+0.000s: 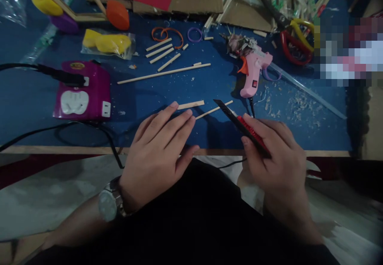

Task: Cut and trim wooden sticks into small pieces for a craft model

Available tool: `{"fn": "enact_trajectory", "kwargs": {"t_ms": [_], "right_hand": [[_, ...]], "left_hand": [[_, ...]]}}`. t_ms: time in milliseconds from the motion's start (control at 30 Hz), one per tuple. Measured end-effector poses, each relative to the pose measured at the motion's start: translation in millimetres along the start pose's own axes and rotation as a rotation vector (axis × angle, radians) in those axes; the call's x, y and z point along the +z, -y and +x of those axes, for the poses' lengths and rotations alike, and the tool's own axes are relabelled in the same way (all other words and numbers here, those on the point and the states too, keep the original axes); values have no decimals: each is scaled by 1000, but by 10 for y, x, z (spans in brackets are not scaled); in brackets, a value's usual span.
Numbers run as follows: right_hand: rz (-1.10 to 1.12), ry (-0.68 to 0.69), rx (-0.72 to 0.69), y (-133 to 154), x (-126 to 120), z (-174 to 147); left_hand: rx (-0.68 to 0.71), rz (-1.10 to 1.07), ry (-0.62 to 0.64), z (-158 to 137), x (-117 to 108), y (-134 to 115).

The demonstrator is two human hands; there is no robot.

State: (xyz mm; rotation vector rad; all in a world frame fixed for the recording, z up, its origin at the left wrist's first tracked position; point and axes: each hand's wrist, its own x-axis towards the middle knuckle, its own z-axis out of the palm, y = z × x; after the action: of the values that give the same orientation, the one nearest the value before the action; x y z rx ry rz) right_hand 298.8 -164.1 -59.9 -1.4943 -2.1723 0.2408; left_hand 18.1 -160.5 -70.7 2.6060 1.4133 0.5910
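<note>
My left hand (163,147) lies flat near the table's front edge, fingers stretched out and close together. Its fingertips cover the left ends of a short flat wooden strip (191,104) and a thin wooden stick (214,110). In my right hand (275,153) is a utility knife (254,135) with a red and black body, its dark blade pointing up and left, above the table and near the thin stick's right end. Beyond my hands lie a long wooden stick (164,73) and several short cut sticks (161,53).
A pink glue gun (254,71) with a glue stick in it lies to the right, scissors (296,41) behind it. At left stands a purple power socket block (82,93) with black cables. Rubber bands (167,35), bagged yellow pieces (106,42) and cardboard (179,1) lie farther back.
</note>
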Motion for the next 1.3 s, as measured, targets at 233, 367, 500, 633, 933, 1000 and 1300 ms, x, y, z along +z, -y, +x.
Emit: {"fn": "enact_trajectory", "kwargs": {"t_ms": [233,367,500,633,933,1000,1300], "right_hand": [[-2,-17,10,23,14,11],[-15,-25,56,25,28,9],[-22,-25,67,42,23,7],[-37,0,63,40,31,35],[-69,15,42,26,25,80],[-61,26,33,73,-1,75],[-17,128,74,297,-57,56]], "left_hand": [[46,61,49,-24,119,-59],[40,48,51,9,146,-80],[6,3,70,23,117,-71],[-13,-9,50,-9,54,-58],[-23,30,69,-68,113,-11],[-13,32,60,-69,124,-8],[-4,29,35,-100,135,9]]}}
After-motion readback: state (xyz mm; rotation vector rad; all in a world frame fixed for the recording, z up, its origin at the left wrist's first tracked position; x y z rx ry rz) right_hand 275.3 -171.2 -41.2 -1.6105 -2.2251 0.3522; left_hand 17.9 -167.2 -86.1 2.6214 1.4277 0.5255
